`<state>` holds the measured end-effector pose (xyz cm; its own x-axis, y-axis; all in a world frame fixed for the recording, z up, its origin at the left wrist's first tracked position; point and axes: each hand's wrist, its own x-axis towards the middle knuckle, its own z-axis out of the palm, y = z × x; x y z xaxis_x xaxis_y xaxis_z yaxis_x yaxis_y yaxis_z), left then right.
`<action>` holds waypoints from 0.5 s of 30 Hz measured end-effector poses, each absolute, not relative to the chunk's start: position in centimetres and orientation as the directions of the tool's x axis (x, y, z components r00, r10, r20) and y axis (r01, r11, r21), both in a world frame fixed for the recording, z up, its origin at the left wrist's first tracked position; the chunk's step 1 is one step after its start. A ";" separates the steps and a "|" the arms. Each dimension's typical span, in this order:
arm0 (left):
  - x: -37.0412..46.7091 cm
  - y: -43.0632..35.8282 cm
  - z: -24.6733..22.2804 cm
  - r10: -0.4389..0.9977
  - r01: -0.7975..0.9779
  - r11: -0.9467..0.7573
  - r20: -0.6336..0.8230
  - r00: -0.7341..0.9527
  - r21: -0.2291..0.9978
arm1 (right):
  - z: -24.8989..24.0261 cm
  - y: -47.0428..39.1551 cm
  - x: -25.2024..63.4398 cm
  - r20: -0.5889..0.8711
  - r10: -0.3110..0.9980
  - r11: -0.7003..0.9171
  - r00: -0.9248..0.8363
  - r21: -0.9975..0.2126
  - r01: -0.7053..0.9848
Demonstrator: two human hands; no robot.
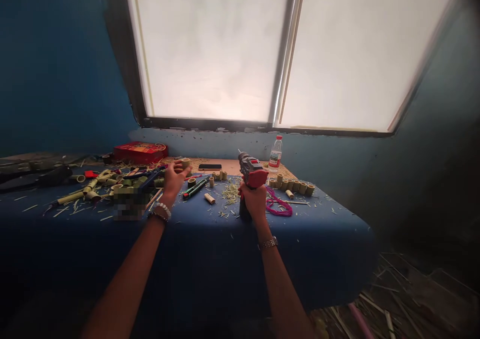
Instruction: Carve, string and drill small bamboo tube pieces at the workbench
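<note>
My left hand [173, 180] is closed around a short bamboo tube [186, 163], lifted above the blue-covered table with its open end up. In my right hand [253, 200] is a red and black cordless drill [254, 170], gripped by its handle, the bit pointing up and away to the left. Pale shavings [232, 194] lie on the cloth between my hands. A green utility knife [195, 189] and a cut bamboo piece [209, 198] rest there too. Beside the drill lies a bundle of magenta cord [279, 204].
Bamboo pieces and offcuts [92, 186] are heaped at the left, near a red box [140, 152]. Toward the back lie a phone [210, 167] and a standing water bottle [275, 155]. Several bamboo tubes [296, 185] line the right side. Bamboo strips [390, 299] litter the floor.
</note>
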<state>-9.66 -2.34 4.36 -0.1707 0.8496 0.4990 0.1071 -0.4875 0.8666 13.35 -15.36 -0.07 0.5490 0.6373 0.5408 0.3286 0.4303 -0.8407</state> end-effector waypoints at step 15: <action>-13.6 2.8 4.0 0.961 0.898 -0.136 0.277 0.016 0.419 | 0.1 -15.7 13.3 0.539 0.638 0.441 0.550 -0.841 0.313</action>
